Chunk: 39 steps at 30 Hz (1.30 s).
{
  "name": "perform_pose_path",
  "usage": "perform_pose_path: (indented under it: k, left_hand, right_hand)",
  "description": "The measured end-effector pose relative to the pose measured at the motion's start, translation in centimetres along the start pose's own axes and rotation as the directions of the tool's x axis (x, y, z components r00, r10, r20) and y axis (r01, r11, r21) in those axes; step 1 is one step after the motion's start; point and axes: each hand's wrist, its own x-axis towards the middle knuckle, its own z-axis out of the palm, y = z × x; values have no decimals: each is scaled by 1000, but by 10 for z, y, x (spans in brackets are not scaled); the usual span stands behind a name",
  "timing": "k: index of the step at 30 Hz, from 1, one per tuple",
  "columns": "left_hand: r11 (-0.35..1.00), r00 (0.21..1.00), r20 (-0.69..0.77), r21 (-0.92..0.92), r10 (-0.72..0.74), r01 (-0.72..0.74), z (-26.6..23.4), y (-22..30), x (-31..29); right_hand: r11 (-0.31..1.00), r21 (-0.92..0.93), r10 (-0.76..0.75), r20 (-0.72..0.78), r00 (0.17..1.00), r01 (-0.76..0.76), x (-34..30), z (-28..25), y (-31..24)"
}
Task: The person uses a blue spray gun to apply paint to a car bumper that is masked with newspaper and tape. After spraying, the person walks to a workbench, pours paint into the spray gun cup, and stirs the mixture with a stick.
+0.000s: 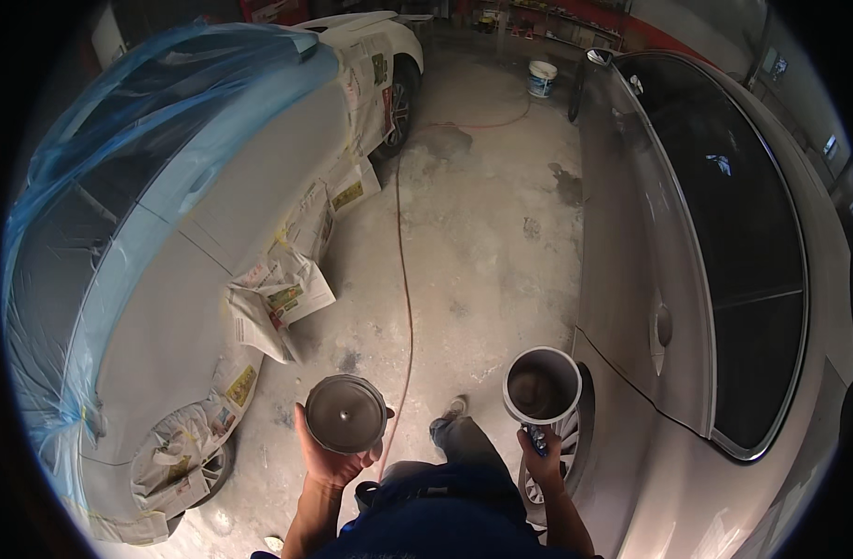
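In the head view, the left hand sits low, left of centre, its fingers spread and half curled around a round grey lid, thumb up the left edge and fingertips at the lower right of the rim. A small bright nub stands at the lid's middle. If that cradling grip loosens, the lid could tip off the palm.

The right hand, low and right of centre, has its fingers closed around the blue handle of what looks like a spray gun, with its wide grey cup uncovered and mouth up. Whether the dull brown-grey inside is liquid or a coating, I cannot tell. If it is liquid, a turn of the wrist could slop it out, since nothing covers the mouth.

The silver car fills the right of the frame, its wheel partly behind the cup; a swing that way could knock or stain the bodywork. At left, the car masked with blue film and newspaper has bare grey panels, where drips could mark the surface. A reddish hose runs down mid-frame, near the shoe, and could catch a step.
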Motion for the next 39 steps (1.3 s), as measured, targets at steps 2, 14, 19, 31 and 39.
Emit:
perform_pose_path:
  k: [2, 14, 19, 31, 39]
  left_hand:
    - [999, 998, 66, 34, 18, -20, 33, 20, 58]
    - [987, 952, 263, -33, 160, -156, 134, 99, 490]
    - [993, 985, 152, 96, -77, 62, 231, 107, 715]
    - [973, 923, 353, 218, -154, 79, 442, 97, 1244]
    - [990, 988, 109, 82, 106, -115, 512, 152, 1458]
  right_hand:
    - [997, -1, 72, 21, 997, -72, 81, -1, -9]
    - [971, -13, 239, -37, 970, -239, 543, 18, 57]
    - [957, -235, 144, -127, 981, -171, 709, -11, 71]
    - [932, -253, 201, -236, 951, -260, 1154, -38, 195]
    - [952, -196, 248, 45, 968, -235, 1517, -23, 226]
